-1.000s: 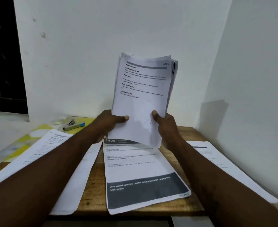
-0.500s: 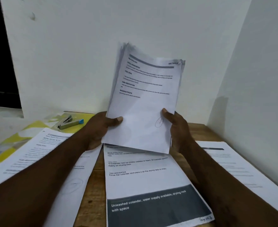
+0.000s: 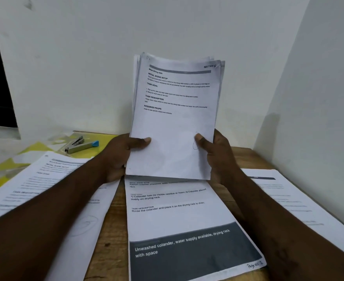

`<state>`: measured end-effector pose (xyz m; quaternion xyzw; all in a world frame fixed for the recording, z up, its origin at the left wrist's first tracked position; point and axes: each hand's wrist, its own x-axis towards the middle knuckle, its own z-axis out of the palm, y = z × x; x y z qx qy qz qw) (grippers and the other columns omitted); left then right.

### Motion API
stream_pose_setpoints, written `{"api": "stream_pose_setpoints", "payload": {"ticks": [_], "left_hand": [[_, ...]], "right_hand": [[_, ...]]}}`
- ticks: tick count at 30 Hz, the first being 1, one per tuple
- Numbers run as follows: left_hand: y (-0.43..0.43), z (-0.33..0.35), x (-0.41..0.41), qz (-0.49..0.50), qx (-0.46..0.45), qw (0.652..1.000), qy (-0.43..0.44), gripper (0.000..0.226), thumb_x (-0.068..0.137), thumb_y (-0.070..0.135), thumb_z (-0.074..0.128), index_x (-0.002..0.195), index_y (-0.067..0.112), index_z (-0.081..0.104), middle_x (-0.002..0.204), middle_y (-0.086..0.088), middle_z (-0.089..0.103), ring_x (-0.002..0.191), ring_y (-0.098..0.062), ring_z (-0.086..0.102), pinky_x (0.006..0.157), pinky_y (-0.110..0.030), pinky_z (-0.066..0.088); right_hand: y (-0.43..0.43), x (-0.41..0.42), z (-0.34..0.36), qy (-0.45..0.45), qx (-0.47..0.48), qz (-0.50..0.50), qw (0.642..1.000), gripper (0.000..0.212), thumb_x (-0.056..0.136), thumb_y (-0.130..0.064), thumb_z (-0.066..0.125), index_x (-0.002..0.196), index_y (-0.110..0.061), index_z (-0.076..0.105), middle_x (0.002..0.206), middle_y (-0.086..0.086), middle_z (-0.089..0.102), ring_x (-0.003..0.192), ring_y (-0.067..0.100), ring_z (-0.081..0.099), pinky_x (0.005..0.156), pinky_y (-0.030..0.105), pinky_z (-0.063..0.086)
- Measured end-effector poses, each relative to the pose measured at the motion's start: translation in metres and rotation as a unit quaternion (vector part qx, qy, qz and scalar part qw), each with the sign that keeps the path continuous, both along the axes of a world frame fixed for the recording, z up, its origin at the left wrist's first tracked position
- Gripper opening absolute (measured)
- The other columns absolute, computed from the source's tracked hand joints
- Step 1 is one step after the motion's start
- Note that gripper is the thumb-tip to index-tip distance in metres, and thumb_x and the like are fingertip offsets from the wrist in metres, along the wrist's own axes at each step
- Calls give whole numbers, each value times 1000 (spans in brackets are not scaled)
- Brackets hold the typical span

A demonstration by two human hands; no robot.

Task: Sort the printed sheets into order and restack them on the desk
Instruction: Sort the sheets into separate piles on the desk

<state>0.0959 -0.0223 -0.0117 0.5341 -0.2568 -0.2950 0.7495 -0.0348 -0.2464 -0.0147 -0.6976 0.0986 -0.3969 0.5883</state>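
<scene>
I hold a stack of printed sheets [image 3: 175, 118] upright above the wooden desk [image 3: 110, 230]. My left hand [image 3: 119, 157] grips its lower left edge, thumb on the front page. My right hand [image 3: 217, 155] grips the lower right edge, thumb beside a pen-drawn circle. The front page has black headings and "SECTION 6" handwritten at the top right. Flat on the desk under the stack lies a sheet with a dark band [image 3: 187, 236]. Another printed sheet [image 3: 45, 189] lies at the left under my forearm, and a third sheet [image 3: 288, 199] lies at the right.
A grey stapler with a blue tip [image 3: 82, 145] rests on a yellow folder [image 3: 35, 151] at the back left. White walls [image 3: 319, 98] close the desk off behind and on the right, forming a corner.
The stack has straightened from a tilt and its edges look more squared. The view has dipped and moved closer, so the desk sheets appear larger. Both hands keep the same hold.
</scene>
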Motion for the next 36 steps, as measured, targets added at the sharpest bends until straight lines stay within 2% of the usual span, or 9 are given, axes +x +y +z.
{"api": "stream_pose_setpoints", "payload": {"ticks": [5, 9, 11, 15, 20, 28, 31, 33, 36], "left_hand": [[-4, -4, 2, 15, 3, 1000, -25, 30, 95, 8, 69, 125, 5, 70, 117, -15, 77, 104, -33, 76, 86, -46, 64], [-4, -5, 3, -5, 12, 999, -34, 40, 92, 13, 72, 130, 4, 68, 121, -14, 76, 112, -34, 74, 98, -50, 59], [-4, -5, 3, -19, 9, 1000, -14, 44, 88, 17, 73, 129, 4, 69, 122, -15, 76, 112, -34, 74, 97, -50, 60], [-4, -5, 2, -9, -11, 1000, 9, 40, 94, 23, 70, 128, 1, 69, 122, -17, 75, 113, -36, 73, 91, -50, 61], [-6, -4, 6, 46, -21, 999, 8, 46, 94, 36, 71, 127, 4, 70, 119, -16, 77, 108, -35, 75, 94, -54, 60], [-8, -5, 3, 52, -13, 999, -10, 53, 87, 42, 74, 126, 7, 71, 119, -15, 77, 112, -36, 73, 101, -56, 56], [-9, -5, 3, 60, -8, 998, -20, 46, 92, 40, 72, 125, 8, 72, 118, -14, 77, 112, -36, 73, 102, -59, 55], [-7, -4, 3, 66, -8, 998, -25, 52, 87, 43, 74, 125, 8, 72, 117, -13, 78, 111, -36, 73, 102, -60, 55], [-5, -3, 2, 57, -2, 998, -33, 59, 80, 47, 76, 125, 9, 72, 118, -13, 78, 112, -36, 73, 102, -60, 55]], "right_hand": [[0, 1, 2, -52, 9, -77, 996, 31, 87, -13, 85, 111, -20, 65, 106, 4, 78, 98, 23, 76, 85, 36, 61], [-7, 2, 0, -60, 25, -129, 990, 34, 78, -26, 92, 98, -24, 65, 84, -3, 68, 76, 18, 65, 76, 36, 55], [-11, 3, -1, -55, 11, -154, 986, 30, 78, -37, 89, 86, -25, 64, 77, -2, 62, 72, 16, 57, 73, 38, 50], [-11, 3, 0, -59, 8, -161, 985, 28, 95, -32, 76, 94, -6, 66, 84, 4, 69, 75, 17, 61, 74, 38, 52], [-12, 9, -1, -72, 77, -105, 989, 28, 90, -41, 72, 86, -14, 69, 91, 5, 72, 85, 21, 63, 89, 49, 56], [-13, 4, 0, -84, 39, -163, 982, 45, 102, -39, 62, 74, -8, 43, 75, 3, 38, 73, 20, 33, 72, 36, 31], [-10, 1, 1, -76, 37, -151, 985, 34, 98, -39, 70, 78, -13, 60, 75, -3, 60, 72, 16, 52, 74, 37, 46], [-9, 0, 0, -67, 39, -122, 989, 23, 86, -37, 84, 91, -19, 70, 91, -4, 77, 85, 19, 72, 83, 40, 59], [-9, 0, -1, -51, 39, -153, 986, 37, 75, -34, 93, 99, -21, 68, 96, -2, 79, 92, 22, 76, 86, 43, 62]]}}
